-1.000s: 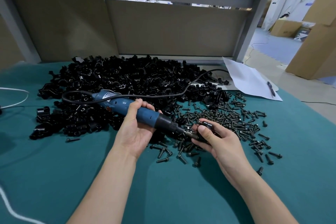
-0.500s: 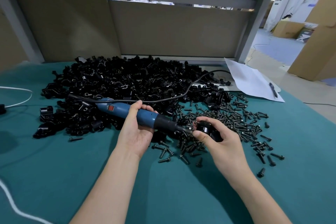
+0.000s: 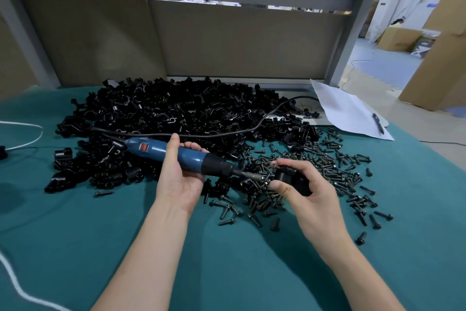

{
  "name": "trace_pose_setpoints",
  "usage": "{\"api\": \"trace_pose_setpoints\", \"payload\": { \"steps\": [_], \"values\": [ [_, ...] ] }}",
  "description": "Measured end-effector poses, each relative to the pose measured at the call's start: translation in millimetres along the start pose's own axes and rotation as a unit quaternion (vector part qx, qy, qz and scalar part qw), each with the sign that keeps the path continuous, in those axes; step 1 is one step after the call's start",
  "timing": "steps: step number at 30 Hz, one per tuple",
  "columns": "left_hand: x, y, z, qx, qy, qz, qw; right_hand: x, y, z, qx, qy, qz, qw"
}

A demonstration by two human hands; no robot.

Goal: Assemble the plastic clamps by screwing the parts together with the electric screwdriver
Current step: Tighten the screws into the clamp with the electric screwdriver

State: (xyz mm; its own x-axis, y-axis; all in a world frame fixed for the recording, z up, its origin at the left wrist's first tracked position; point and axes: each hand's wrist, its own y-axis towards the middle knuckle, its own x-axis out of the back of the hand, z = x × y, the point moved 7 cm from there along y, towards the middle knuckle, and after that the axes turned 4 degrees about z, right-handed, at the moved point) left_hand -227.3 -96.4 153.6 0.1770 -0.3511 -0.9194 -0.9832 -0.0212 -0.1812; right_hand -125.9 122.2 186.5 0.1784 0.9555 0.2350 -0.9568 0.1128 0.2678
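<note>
The left hand (image 3: 180, 179) held the blue electric screwdriver (image 3: 176, 155) from below. Its fingers were curled round the tool's body and the thumb lay along the near side. The tool lay almost flat above the table, and its metal tip pointed to the right. The tip touched a black plastic clamp (image 3: 290, 179). The right hand (image 3: 312, 194) held that clamp, pinching it between the thumb at the bottom and the pointer finger at the top. Its other fingers were curled round the far side. Both hands were just above the green table (image 3: 88, 247), near the middle. Lots of small black screws (image 3: 338, 167) lay spread out under the clamp and to its right. Behind the hands sat a big pile of black clamp parts (image 3: 164, 114). The tool's black cord (image 3: 254, 129) ran over that pile toward the back right. A white sheet of paper (image 3: 345, 109) lay at the back right with a pen (image 3: 377, 122) on it. A thin white cord (image 3: 25, 131) lay at the left edge
</note>
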Motion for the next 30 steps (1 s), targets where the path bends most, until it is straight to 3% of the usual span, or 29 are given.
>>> {"api": "trace_pose_setpoints", "payload": {
  "steps": [9, 30],
  "values": [
    [0, -1, 0, 0.001, -0.012, 0.015, 1.000, -8, 2, -11, -0.022, -0.037, 0.043, 0.998],
    [-1, -2, 2, 0.005, 0.001, 0.025, 1.000, -12, -1, -14, -0.026, -0.072, 0.055, 0.996]
  ]
}}
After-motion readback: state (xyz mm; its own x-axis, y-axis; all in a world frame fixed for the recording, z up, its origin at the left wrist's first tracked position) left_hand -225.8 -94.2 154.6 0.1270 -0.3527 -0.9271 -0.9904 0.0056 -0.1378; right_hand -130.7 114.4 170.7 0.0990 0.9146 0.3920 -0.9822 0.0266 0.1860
